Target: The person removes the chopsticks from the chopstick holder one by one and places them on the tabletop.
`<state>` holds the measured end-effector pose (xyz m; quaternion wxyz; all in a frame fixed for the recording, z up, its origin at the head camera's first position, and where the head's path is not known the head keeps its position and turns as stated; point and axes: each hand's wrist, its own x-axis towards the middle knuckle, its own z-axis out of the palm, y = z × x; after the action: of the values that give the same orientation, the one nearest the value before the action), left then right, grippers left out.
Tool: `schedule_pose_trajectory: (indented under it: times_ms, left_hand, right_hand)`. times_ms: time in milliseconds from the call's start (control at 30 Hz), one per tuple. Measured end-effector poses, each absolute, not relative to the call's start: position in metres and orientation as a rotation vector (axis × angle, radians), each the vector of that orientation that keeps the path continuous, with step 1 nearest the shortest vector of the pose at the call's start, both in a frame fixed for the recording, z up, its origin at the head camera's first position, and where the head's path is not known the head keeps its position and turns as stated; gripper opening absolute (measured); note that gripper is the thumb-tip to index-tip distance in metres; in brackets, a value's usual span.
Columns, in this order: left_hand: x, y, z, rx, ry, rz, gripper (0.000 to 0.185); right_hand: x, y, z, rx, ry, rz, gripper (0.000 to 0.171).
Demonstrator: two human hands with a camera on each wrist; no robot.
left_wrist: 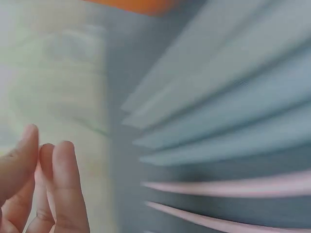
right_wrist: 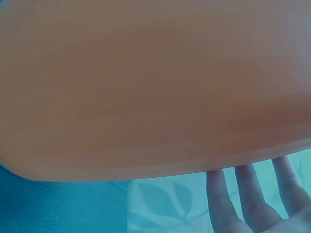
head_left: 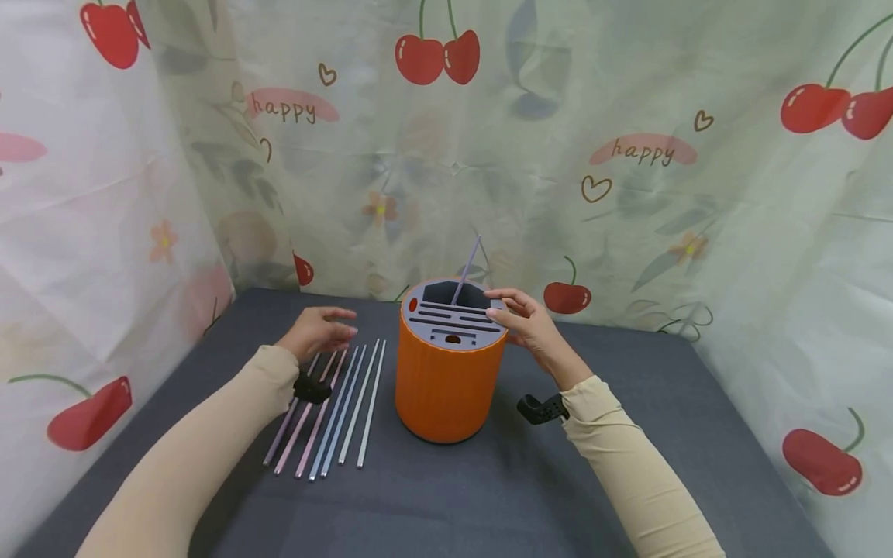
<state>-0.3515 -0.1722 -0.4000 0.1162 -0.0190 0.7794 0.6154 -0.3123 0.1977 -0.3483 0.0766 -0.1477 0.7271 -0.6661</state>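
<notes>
An orange utensil holder [head_left: 446,395] with a grey slotted top stands upright on the table. One purple chopstick [head_left: 469,267] leans in the opening at the back of its top. My right hand [head_left: 530,325] touches the right side of the rim; in the right wrist view its extended fingers [right_wrist: 217,194] lie against the holder wall [right_wrist: 155,97]. Left of the holder, my left hand [head_left: 317,332] hovers by the far ends of several chopsticks [head_left: 338,418]. Nothing shows between its loosely bent fingers [left_wrist: 68,184]. These chopsticks lie side by side in purple, pink, blue and silver.
A dark grey cloth [head_left: 391,511] covers the table. Behind and beside it hang pale curtains [head_left: 453,178] printed with cherries, close to the table's back edge. A black band [head_left: 540,408] is worn at my right wrist, and a black device [head_left: 312,387] at my left.
</notes>
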Motion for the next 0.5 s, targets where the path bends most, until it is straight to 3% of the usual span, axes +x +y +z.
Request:
schedule_pose_trajectory:
  times_ms: [300,500]
  left_hand:
    - [-0.347,-0.127,-0.276,0.237,2.001,2.214,0.050]
    - [-0.344,-0.079,-0.237,0.367,1.975,2.223,0.045]
  right_hand:
    - [-0.311,0.199,-0.346,-0.464,2.191,-1.996,0.026]
    - [-0.311,0.198,-0.347,-0.458,2.168,-2.004,0.027]
